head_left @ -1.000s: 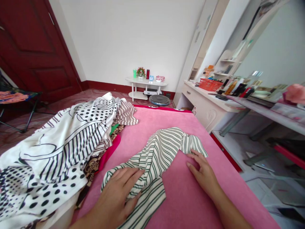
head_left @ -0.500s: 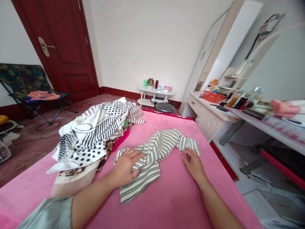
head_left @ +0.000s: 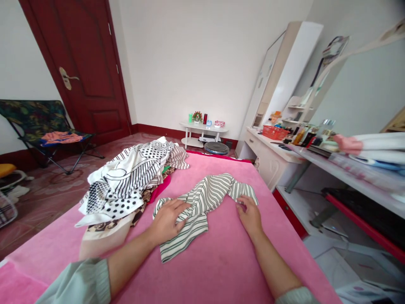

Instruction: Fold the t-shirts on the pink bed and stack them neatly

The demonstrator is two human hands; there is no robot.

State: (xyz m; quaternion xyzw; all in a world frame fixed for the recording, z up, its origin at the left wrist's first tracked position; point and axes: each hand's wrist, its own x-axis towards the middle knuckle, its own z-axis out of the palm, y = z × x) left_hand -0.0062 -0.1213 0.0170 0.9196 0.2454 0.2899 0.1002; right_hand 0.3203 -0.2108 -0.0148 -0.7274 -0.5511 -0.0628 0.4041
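A white garment with dark green stripes (head_left: 210, 194) lies crumpled on the pink bed cover (head_left: 221, 261). On its left end rests my left hand (head_left: 169, 219), palm down with the fingers spread over the cloth. My right hand (head_left: 249, 213) touches the sleeve at the garment's right end, thumb and fingers apart. Left of the garment is a heap of clothes (head_left: 126, 177), with white polka-dot and striped cloth on top and brown patterned and bright pink pieces below.
A folding chair (head_left: 41, 126) with orange cloth stands at the left by a red door (head_left: 85, 63). Beyond the bed is a small white table (head_left: 204, 126). A dressing table (head_left: 268, 147) with a red basket (head_left: 275, 132) and bottles stands at the right.
The camera view has shifted slightly, so the scene sits a little differently in the picture. My right hand's fingers lie slightly further onto the sleeve; my left hand stays on the garment.
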